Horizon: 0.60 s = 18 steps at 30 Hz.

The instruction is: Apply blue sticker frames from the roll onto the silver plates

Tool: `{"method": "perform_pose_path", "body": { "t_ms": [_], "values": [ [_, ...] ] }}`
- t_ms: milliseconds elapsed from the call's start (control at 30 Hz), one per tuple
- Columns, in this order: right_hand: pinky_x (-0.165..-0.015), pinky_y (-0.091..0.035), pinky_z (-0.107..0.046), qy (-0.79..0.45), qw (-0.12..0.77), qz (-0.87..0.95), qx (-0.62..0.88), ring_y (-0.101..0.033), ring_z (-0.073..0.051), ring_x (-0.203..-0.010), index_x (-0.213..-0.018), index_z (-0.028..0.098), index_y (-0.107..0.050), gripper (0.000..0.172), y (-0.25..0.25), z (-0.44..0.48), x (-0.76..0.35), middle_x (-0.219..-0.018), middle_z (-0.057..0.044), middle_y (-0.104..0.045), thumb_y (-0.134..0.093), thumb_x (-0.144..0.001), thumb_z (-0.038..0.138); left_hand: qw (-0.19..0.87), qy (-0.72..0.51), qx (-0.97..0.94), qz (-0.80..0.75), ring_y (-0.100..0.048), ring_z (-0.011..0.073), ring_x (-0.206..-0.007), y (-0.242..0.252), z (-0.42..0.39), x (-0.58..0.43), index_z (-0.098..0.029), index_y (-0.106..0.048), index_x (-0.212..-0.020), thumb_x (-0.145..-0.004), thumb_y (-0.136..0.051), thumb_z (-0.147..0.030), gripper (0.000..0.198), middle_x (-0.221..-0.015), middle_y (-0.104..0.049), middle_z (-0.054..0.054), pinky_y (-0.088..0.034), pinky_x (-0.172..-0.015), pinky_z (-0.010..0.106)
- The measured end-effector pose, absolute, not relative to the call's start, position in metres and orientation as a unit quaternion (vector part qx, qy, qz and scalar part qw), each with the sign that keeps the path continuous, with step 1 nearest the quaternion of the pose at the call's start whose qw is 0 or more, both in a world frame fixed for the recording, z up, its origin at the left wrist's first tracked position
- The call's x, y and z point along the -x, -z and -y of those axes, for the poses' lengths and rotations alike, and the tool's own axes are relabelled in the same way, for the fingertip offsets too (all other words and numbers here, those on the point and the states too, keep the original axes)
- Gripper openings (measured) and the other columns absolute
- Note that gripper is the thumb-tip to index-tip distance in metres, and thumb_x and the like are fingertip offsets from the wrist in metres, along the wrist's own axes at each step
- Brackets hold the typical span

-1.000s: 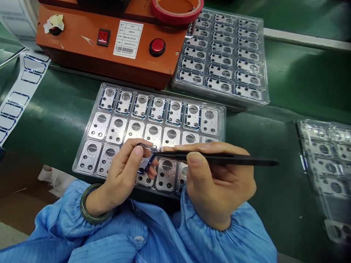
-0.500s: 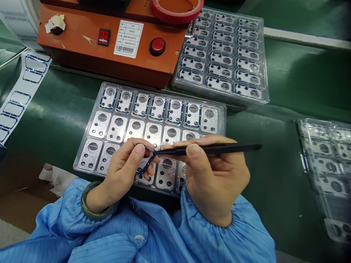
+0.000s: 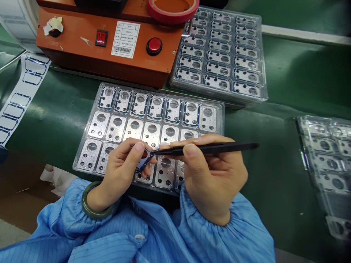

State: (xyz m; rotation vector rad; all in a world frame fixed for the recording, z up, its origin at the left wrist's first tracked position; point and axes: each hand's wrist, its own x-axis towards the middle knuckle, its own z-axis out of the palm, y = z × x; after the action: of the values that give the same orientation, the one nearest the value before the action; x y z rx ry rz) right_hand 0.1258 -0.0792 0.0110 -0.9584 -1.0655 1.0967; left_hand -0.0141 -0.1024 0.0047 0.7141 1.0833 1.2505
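My left hand pinches a thin blue-edged gasket frame between thumb and fingers, above the bottom row of a clear plastic tray. My right hand grips black tweezers, whose tips meet the frame by my left fingers. Silver metal plates with round openings fill the tray in three rows. Blue-edged frames sit on the top row's plates. My hands hide part of the bottom row.
An orange machine with a red switch and red button stands behind the tray, with a red tape roll on top. Stacked plate trays lie on the green bench, and a strip of blue frames lies at left.
The tweezers have drawn left and closer to the frame, which has turned in my left fingers. Both hands have risen slightly over the tray.
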Motion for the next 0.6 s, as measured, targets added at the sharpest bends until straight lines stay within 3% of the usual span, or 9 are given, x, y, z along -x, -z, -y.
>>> {"method": "perform_pose_path", "body": {
  "t_ms": [600],
  "values": [
    [-0.062,-0.064,-0.030,-0.466,0.618,0.475,0.419,-0.074,-0.018,-0.074,-0.095,0.027,-0.061,0.017,-0.0106,0.0807,-0.1246,-0.083,0.005,-0.075,-0.068,-0.084,0.016,0.598,-0.544,-0.318,-0.495,-0.058,0.0086,-0.042,-0.0047,0.1027,0.0142,-0.019,-0.065,-0.080,-0.090,-0.057,-0.044,0.027,-0.061,-0.069,-0.001,-0.047,-0.040,0.017]
  ]
}}
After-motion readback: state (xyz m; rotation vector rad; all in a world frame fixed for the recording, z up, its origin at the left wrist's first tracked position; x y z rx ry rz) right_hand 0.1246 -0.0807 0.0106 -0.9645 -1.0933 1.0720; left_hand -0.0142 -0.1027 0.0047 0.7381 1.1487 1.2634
